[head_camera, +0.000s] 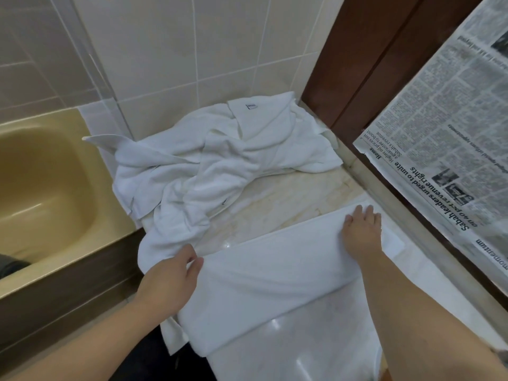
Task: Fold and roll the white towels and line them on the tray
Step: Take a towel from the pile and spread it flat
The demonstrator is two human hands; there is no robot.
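Marble counter [288, 199], folded towel [275, 273] lengthwise left-right

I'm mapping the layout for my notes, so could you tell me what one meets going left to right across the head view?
Bathtub → left hand → flat towel → right hand → newspaper. The towel heap lies farther back, spanning the middle, so it has no clear place in the order.
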